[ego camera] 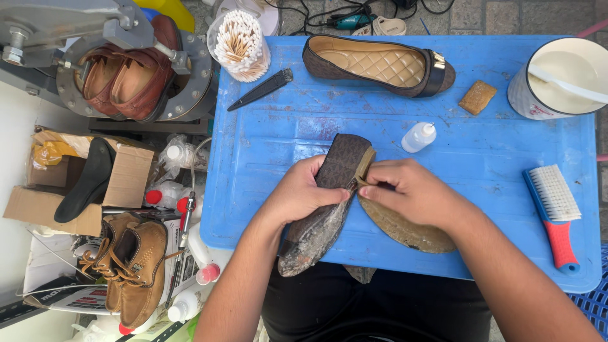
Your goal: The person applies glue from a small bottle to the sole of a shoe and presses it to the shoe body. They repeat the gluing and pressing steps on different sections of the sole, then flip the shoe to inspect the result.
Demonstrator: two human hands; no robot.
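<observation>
Brown patterned flat shoe is lying sole-up over the blue table's near edge, the left hand closed round it while the right hand is pinching the peeling insole; pulling slowly and evenly seems wisest, avoiding tears.

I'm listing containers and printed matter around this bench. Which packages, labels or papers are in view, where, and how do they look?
Cardboard box: left floor, open, brown.
Squeeze bottle: blue table centre, small, white, unlabelled.
Cotton swab tub: table's top-left corner, clear, round.
Printed paper: lower left, white with black print.
</observation>
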